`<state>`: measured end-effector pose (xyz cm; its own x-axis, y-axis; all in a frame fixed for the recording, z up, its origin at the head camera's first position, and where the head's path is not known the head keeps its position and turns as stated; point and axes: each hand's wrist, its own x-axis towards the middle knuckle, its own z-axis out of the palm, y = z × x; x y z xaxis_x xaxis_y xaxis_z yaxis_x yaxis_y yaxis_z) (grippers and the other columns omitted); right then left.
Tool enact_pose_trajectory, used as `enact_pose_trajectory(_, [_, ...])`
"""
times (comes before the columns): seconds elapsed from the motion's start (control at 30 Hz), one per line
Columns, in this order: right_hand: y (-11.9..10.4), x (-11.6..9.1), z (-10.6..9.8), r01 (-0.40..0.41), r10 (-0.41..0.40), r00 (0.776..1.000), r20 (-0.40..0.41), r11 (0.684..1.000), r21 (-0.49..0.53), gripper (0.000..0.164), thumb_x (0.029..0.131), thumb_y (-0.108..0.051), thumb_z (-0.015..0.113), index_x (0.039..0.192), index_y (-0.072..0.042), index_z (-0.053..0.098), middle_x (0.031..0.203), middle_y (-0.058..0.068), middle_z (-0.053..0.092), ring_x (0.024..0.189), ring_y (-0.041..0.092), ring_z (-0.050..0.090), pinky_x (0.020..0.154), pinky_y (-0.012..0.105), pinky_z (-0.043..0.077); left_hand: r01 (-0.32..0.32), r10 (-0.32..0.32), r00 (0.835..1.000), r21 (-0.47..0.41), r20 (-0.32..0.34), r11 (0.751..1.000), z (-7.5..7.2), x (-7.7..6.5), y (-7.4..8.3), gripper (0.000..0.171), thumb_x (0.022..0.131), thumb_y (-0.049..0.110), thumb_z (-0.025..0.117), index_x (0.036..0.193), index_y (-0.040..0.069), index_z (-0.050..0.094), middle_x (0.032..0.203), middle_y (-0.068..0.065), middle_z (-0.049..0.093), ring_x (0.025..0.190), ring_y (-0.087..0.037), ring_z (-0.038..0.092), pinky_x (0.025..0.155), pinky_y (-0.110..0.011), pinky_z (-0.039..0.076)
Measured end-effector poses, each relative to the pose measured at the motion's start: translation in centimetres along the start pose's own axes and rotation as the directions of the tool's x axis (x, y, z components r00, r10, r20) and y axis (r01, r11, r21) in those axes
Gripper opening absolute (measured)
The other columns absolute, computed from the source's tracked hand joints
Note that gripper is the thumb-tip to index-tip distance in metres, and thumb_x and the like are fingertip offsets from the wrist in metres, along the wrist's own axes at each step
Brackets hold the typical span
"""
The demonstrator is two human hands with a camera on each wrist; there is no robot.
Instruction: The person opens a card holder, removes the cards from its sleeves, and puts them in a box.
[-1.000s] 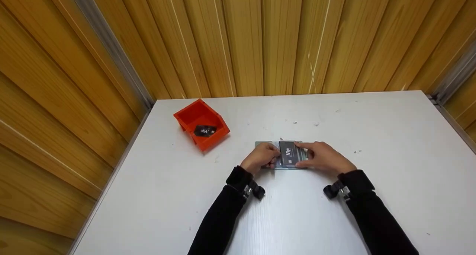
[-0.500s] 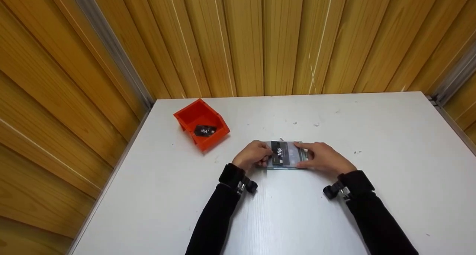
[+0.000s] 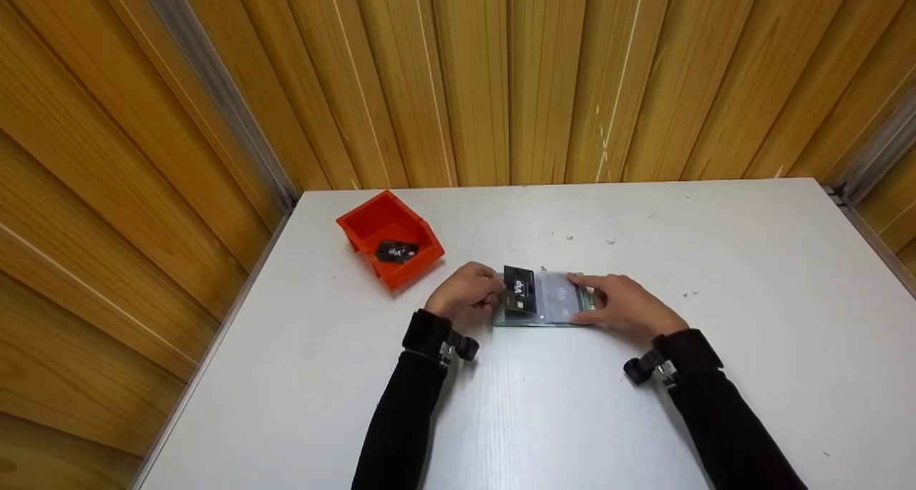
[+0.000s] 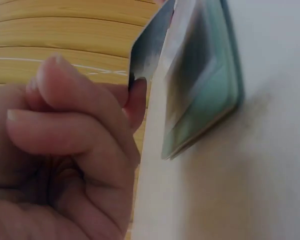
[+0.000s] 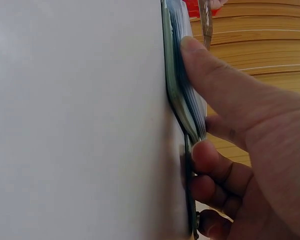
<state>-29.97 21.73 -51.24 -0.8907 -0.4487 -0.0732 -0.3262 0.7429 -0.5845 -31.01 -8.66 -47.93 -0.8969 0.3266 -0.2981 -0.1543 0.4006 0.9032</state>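
In the head view my left hand [image 3: 466,290] pinches the left edge of a black "Vip" card [image 3: 519,290]. The card stands tilted above the left part of a green-edged card holder [image 3: 562,297] with clear plastic sleeves. The left wrist view shows the same card [image 4: 152,45] between thumb and fingertip, apart from the tabletop. My right hand [image 3: 630,304] grips the holder's right side. In the right wrist view its thumb presses on the stacked sleeves [image 5: 182,75] while the other fingers curl at the edge. The holder lies on the white table.
An orange bin [image 3: 379,218] stands at the table's back left, with another black "Vip" card [image 3: 397,251] inside. The white table [image 3: 572,418] ends at a wood-look panel wall [image 3: 540,82] behind and another on the left.
My left hand has moved left, drawing the black card from the middle of the holder to its left part and raising it. The clear sleeve beneath is now exposed. My right hand stays put.
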Motion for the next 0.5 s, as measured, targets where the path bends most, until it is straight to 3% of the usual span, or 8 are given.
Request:
enact_pose_trajectory(0.13, [0.0,0.0,-0.1,0.002,-0.002,1.0,0.003,1.0,0.003,0.081,0.085,-0.043,0.085,0.154,-0.017,0.051,0.076,-0.002,0.049,0.073,0.014,0.045,0.066,0.027,0.035,-0.032,0.03,0.994,-0.017,-0.102,0.999,-1.1,-0.7,0.8,0.012,0.1,0.008,0.059,0.095,0.002,0.069,0.061,0.001,0.048,0.054,-0.012,0.046,0.055,-0.026,0.039])
enact_pose_trajectory(0.27, [0.1,0.0,-0.2,0.003,-0.003,1.0,0.005,1.0,-0.004,0.081,0.085,-0.043,0.084,0.154,-0.018,0.051,0.076,-0.002,0.05,0.073,0.014,0.045,0.067,0.028,0.035,-0.042,0.039,0.963,-0.003,-0.266,0.999,-2.2,-1.3,1.5,0.012,0.1,0.011,0.062,0.099,0.003,0.071,0.06,0.001,0.048,0.053,-0.013,0.044,0.051,-0.025,0.036])
enact_pose_trajectory(0.37, [0.1,0.0,-0.2,0.007,-0.007,1.0,0.005,1.0,-0.006,0.081,0.085,-0.044,0.084,0.154,-0.017,0.051,0.076,-0.002,0.05,0.073,0.014,0.046,0.067,0.028,0.035,-0.033,0.051,0.916,0.051,-0.398,0.998,-3.3,-1.6,1.7,0.012,0.099,0.013,0.065,0.099,0.005,0.074,0.066,0.0,0.054,0.058,-0.013,0.048,0.054,-0.025,0.039])
enact_pose_trajectory(0.5, [0.1,0.0,-0.1,0.01,-0.01,1.0,0.003,1.0,-0.003,0.082,0.084,-0.044,0.084,0.154,-0.017,0.051,0.077,-0.002,0.05,0.074,0.014,0.046,0.067,0.027,0.035,0.023,0.064,0.817,0.143,-0.573,0.989,-5.5,-2.4,1.7,0.018,0.099,0.021,0.065,0.105,0.01,0.078,0.089,-0.005,0.071,0.081,-0.02,0.062,0.071,-0.032,0.049])
